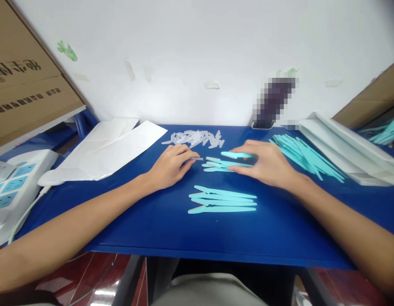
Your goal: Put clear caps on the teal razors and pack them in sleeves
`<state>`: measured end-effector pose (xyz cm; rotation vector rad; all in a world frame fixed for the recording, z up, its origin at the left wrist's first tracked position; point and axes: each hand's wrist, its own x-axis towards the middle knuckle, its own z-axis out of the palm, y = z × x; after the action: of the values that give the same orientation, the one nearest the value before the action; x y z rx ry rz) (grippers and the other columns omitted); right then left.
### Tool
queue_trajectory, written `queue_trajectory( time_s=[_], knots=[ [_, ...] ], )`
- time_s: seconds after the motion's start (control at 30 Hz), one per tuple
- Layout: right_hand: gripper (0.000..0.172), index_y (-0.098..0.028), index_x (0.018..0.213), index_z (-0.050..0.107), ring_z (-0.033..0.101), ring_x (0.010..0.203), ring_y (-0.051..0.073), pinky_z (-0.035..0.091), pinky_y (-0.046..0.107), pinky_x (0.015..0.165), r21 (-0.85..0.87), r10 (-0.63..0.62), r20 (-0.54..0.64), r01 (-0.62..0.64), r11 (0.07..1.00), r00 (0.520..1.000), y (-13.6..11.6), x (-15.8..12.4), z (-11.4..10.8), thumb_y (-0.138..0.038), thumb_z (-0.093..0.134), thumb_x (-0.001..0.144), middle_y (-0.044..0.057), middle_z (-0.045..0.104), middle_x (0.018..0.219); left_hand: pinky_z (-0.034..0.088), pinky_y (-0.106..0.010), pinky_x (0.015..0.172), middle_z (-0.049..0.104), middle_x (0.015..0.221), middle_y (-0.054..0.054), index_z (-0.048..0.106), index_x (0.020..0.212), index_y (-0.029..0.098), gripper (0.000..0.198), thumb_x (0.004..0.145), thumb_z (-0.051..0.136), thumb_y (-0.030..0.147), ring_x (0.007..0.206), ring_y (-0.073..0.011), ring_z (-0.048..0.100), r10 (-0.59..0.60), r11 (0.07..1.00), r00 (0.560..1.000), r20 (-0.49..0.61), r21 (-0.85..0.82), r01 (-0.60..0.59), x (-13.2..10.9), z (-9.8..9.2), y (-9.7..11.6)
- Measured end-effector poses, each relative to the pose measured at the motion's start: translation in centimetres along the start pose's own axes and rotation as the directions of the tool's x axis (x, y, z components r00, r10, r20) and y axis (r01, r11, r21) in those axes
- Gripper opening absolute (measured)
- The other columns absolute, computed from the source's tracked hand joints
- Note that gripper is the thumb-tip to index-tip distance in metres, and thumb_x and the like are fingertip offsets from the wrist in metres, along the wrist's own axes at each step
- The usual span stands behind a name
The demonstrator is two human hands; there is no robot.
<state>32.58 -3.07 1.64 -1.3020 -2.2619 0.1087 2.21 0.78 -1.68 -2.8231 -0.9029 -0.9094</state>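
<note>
My left hand [170,165] rests on the blue table [152,221], fingers pinched on a small clear cap [197,159] at its fingertips. My right hand [267,163] lies to the right, fingers closed on a turquoise handle piece [236,155] held just above a small row of turquoise pieces [217,165]. A second neat group of turquoise pieces [222,199] lies nearer to me, between my forearms. A scatter of clear caps [197,138] lies beyond my left hand.
A heap of turquoise sticks [307,155] lies right of my right hand, beside white trays [346,148]. White paper bags [104,148] lie at the left, with a white power strip [15,182] further left. Cardboard boxes [21,76] stand at both sides.
</note>
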Motion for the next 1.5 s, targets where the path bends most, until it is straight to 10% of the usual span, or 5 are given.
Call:
queue_trajectory(
  time_s=[0.13,0.37,0.93,1.5],
  knots=[
    [0.043,-0.017,0.108,0.075,0.069,0.079,0.024,0.052,0.034,0.064,0.076,-0.048,-0.180,0.063,0.995,0.983,-1.2,-0.5,-0.3,-0.053,0.064,0.088,0.012,0.077,0.101,0.049,-0.035,0.081,0.076,0.094,-0.005,0.072,0.111,0.021,0.020,0.104,0.055,0.028,0.087,-0.0188,0.068,0.035,0.997,0.993,-0.109,-0.069,-0.043,0.0,-0.1,0.5],
    [0.043,-0.019,0.112,0.075,0.061,0.086,0.023,0.043,0.035,0.073,-0.205,-0.110,0.038,0.115,0.972,0.993,-1.8,-0.2,0.6,-0.041,0.039,0.107,0.009,0.072,0.093,0.051,-0.031,0.078,0.077,0.088,-0.002,0.073,0.106,0.021,0.016,0.103,0.059,0.029,0.080,-0.0156,0.068,-0.052,0.985,0.993,-0.108,-0.168,0.033,0.2,-0.2,1.1],
    [0.044,-0.022,0.117,0.074,0.057,0.071,0.017,0.037,0.032,0.060,-0.308,-0.078,0.039,0.086,0.947,0.996,-2.3,-0.3,0.6,-0.041,0.035,0.108,0.008,0.062,0.097,0.059,-0.031,0.084,0.081,0.092,-0.003,0.077,0.099,0.021,0.021,0.101,0.062,0.036,0.084,-0.0174,0.075,-0.220,0.928,0.971,-0.089,-0.326,0.180,0.4,-0.7,1.6],
    [0.032,-0.018,0.114,0.071,0.058,0.073,0.017,0.035,0.031,0.059,-0.219,-0.209,0.012,0.206,0.954,0.978,-4.0,-0.5,1.4,-0.030,0.042,0.107,0.007,0.067,0.093,0.051,-0.036,0.086,0.077,0.087,-0.003,0.075,0.106,0.022,0.025,0.103,0.054,0.035,0.081,-0.0186,0.066,-0.043,0.987,0.997,-0.062,-0.158,0.032,0.5,-0.6,0.8]
  ],
)
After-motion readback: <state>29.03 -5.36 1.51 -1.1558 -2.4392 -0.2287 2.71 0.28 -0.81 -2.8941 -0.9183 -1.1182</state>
